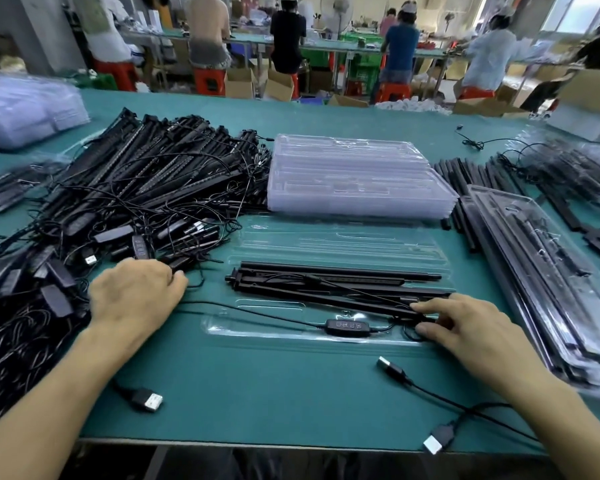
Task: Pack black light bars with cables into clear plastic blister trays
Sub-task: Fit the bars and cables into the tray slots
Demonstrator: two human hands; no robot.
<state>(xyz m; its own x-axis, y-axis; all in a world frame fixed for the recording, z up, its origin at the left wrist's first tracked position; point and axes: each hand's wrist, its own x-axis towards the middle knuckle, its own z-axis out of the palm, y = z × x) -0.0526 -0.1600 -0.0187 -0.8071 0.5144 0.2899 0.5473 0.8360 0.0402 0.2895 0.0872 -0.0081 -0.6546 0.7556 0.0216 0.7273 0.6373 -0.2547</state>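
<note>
Light bars [336,284] lie bunched and slightly fanned in an open clear tray [222,328] at lower centre of the frame. The right grip [465,327] pinches their right ends, with the forefinger laid on top and the thumb against the near side. A thin cable runs from those ends along the tray's near channel, where an inline controller [347,328] with a row of buttons lies just left of the thumb.

The left grip [136,296] rests knuckles-up at the near edge of a tangled pile [153,188] of bars, cables and controllers that fills the left of the frame. Its fingers are curled down among the cables with their tips hidden, so I cannot tell whether they hold anything.

On the green worktop [291,393] below the tray lie three USB plugs: one [392,367] just under the right grip, one [433,441] at the lower right edge and one [149,400] by the left forearm. Above the open tray sits a stack of empty trays [354,178]. To its right lies a row of loose black rods [465,178], and beside them, at the right of the frame, a stack of filled trays [541,271]. Along the top of the frame, people sit on red stools at other benches.
</note>
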